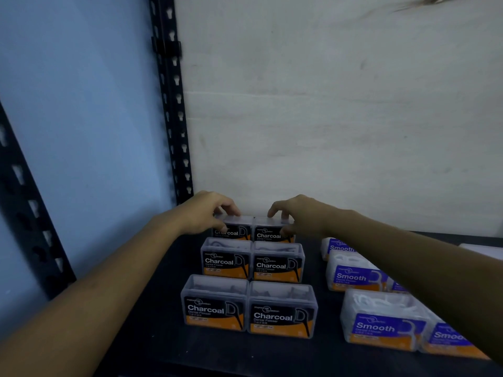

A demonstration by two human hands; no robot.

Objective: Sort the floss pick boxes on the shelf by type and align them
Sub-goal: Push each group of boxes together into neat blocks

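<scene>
Dark shelf (163,336) against white wall. Six clear plastic Charcoal boxes (281,312) in two columns, labels facing camera, long axes left-right. Left hand (204,213) pinches back-left box (234,228), right hand (296,213) pinches back-right box (272,231). Smooth boxes (381,322) right, partly hidden by forearm.

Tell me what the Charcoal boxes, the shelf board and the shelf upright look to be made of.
Charcoal boxes: clear, slightly frosted plastic, likely; picks show through above glossy printed labels.
Shelf board: dark and matte, material unclear; laminate or painted board, perhaps.
Shelf upright: dark painted metal, probably; punched keyhole slots.
</scene>
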